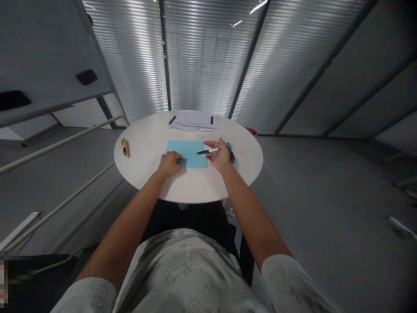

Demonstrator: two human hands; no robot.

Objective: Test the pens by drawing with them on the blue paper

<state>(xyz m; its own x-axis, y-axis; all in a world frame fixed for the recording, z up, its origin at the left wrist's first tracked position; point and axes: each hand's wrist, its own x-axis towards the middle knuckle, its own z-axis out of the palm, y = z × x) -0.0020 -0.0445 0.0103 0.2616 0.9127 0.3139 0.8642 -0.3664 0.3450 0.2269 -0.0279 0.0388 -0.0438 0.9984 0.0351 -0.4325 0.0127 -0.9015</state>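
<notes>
A light blue sheet of paper (192, 161) lies on the white oval table in front of me. My left hand (170, 164) rests at the sheet's left edge, its fingers closed around a small dark object (179, 160) that looks like a pen cap. Over the right part of the paper, my right hand (221, 156) grips a white pen (213, 150) with a black front end. The pen's tip points left, above or touching the paper; I cannot tell which. Just right of that hand lies a dark green-and-black item (230, 152), partly hidden by it.
Toward the far edge of the table (146, 174) lies a stack of white papers (193, 121) with dark items on it. A yellow-and-black item (124, 147) and a pinkish one (127, 150) sit at the left. White metal rails (61, 137) stand left of the table.
</notes>
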